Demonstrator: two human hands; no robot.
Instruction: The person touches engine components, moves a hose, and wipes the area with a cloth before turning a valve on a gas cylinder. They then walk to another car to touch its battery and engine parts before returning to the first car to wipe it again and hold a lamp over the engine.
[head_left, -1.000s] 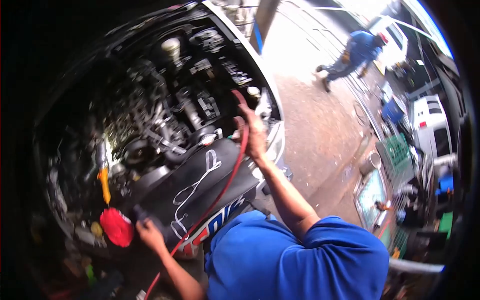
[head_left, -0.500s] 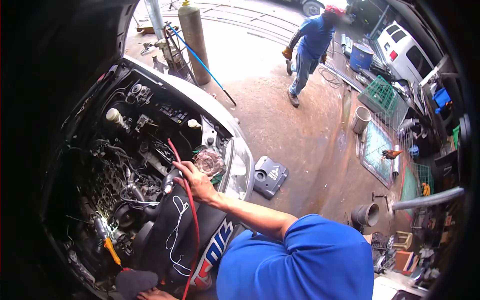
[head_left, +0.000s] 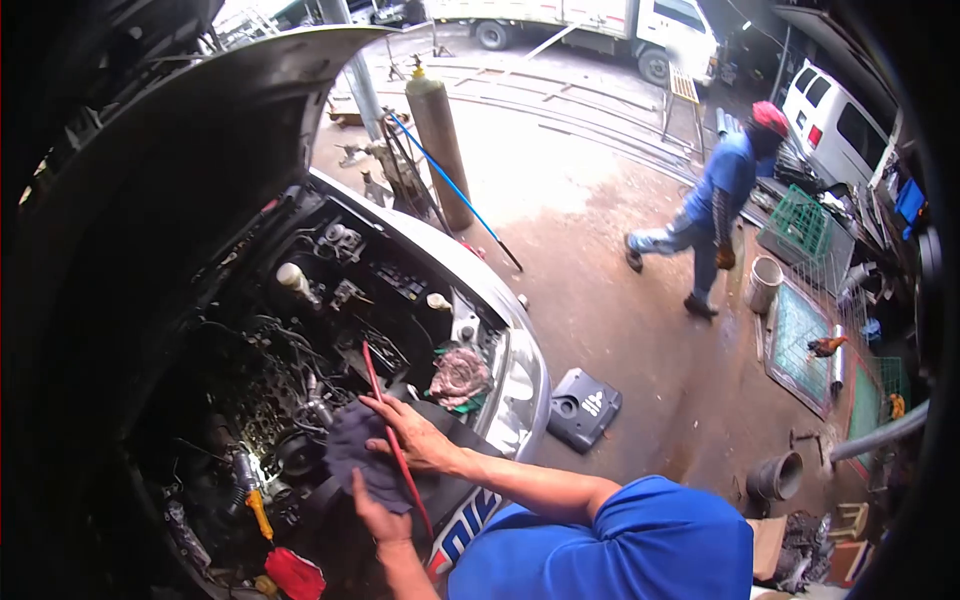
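Observation:
My right hand [head_left: 418,440] is closed around a thin red hose [head_left: 403,470], with fingers also against a dark grey cloth [head_left: 352,445]. My left hand [head_left: 380,515] holds the lower part of the cloth, its thumb pointing up. Both hands are over the near edge of a car's open engine bay. One end of the hose points up toward the engine; the other drops beside a fender cover [head_left: 470,528] with lettering. Just beyond my right hand lies a crumpled pinkish rag [head_left: 460,376] near the headlight.
A lit work light with a yellow handle [head_left: 259,512] hangs in the engine bay, above a red cloth [head_left: 295,573]. A black engine cover [head_left: 583,408] lies on the floor. A person in blue [head_left: 722,190] walks at right. A gas cylinder [head_left: 440,150] stands beyond the car.
My left hand has brought the grey cloth up from the bottom to the hose beside my right hand. The view has shifted, and the other person has walked to the right.

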